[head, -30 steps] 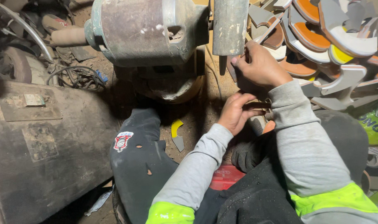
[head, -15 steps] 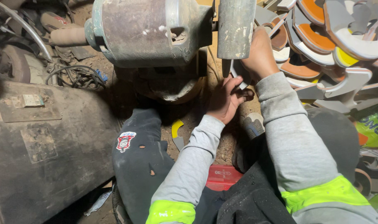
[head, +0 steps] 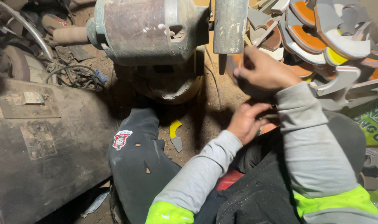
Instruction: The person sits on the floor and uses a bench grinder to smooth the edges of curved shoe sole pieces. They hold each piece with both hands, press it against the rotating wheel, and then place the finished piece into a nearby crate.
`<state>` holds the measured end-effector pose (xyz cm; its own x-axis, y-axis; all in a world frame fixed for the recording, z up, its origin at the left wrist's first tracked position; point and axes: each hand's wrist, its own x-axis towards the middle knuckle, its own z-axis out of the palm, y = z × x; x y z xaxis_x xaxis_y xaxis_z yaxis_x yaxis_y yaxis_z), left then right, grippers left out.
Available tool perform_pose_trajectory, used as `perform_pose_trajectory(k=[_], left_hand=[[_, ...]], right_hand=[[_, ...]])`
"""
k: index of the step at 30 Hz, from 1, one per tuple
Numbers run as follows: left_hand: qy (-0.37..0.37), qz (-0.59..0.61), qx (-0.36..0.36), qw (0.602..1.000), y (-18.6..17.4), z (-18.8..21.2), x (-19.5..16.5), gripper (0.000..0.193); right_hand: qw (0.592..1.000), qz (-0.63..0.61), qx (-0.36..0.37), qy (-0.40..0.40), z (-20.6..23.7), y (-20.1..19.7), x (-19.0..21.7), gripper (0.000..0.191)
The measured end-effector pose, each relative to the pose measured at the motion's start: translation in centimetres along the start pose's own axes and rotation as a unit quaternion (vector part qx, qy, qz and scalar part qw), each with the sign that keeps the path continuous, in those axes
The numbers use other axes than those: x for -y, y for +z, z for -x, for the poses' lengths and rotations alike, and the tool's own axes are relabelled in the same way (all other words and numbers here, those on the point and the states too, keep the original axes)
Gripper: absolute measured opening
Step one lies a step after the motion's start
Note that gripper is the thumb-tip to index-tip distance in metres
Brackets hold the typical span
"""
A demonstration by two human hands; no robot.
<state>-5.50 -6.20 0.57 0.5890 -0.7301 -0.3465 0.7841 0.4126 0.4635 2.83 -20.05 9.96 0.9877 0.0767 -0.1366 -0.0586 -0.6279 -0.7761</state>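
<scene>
My right hand [head: 264, 69] is raised to the lower edge of the grey grinding wheel [head: 229, 25], its fingertips pinched together beside a dark tab under the wheel. What the fingers pinch is hidden. My left hand [head: 246, 121] hovers lower, above my lap, fingers spread and apart from the right hand, with nothing seen in it. The wheel sits on the shaft of a worn bench grinder motor [head: 147, 29]. Both arms wear grey sleeves with bright yellow-green bands.
A heap of curved metal blades [head: 325, 37] painted orange, yellow and white lies at the right. A yellow-and-grey blade piece [head: 175, 135] rests on the dirt floor by my knee [head: 135, 157]. A big dark metal case [head: 39, 137] stands left, a cable [head: 75, 78] behind it.
My left hand rose to the wheel beside the right hand, then dropped back toward my lap with its fingers spread. The right hand stayed at the wheel.
</scene>
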Motion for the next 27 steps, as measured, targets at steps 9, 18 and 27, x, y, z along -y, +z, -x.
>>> perform_pose_trajectory(k=[9,18,27], left_hand=[[0.173,-0.412,-0.203,0.871,-0.3,1.9,-2.1,0.023],[0.23,-0.845,-0.089,0.475,-8.3,1.8,-5.2,0.015],[0.039,-0.28,-0.111,0.953,-3.4,1.8,-5.8,0.019]], right_hand=[[0.946,-0.307,0.099,-0.021,2.7,-2.1,-0.1,0.048],[0.985,-0.105,0.099,0.09,2.3,-2.1,-0.7,0.034],[0.978,-0.195,0.052,0.048,2.0,-1.8,0.3,0.038]])
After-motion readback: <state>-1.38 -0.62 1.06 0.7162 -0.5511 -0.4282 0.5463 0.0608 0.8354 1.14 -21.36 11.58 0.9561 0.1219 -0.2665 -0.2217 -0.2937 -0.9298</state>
